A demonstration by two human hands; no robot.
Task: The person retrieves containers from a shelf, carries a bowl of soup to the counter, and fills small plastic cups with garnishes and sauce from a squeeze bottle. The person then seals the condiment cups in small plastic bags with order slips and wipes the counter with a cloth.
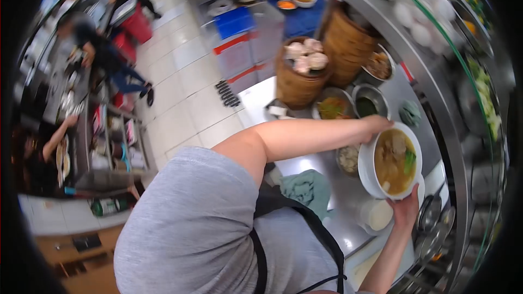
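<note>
A white bowl [368, 173] of brownish soup is held up over the steel counter between my two hands, tilted in this view. In the soup [391, 170] are pale pieces and a green leafy vegetable [409, 161]. My left hand [377, 127] grips the bowl's far side, its arm stretched across the counter. My right hand [405, 207] holds the near side from below, fingers against the wall. Close by stand a metal bowl of dark green contents [369, 104], a bowl of chopped vegetables [332, 108], a bowl of pale pieces [347, 159] and a whitish tub [376, 216].
Bamboo steamers [297, 86] with buns on top stand at the back. A green cloth [308, 189] lies on the counter [340, 207]. Ladles [430, 215] sit at the right, beside a metal-framed glass shelf [436, 81]. Other people [98, 49] are across the tiled aisle [182, 79].
</note>
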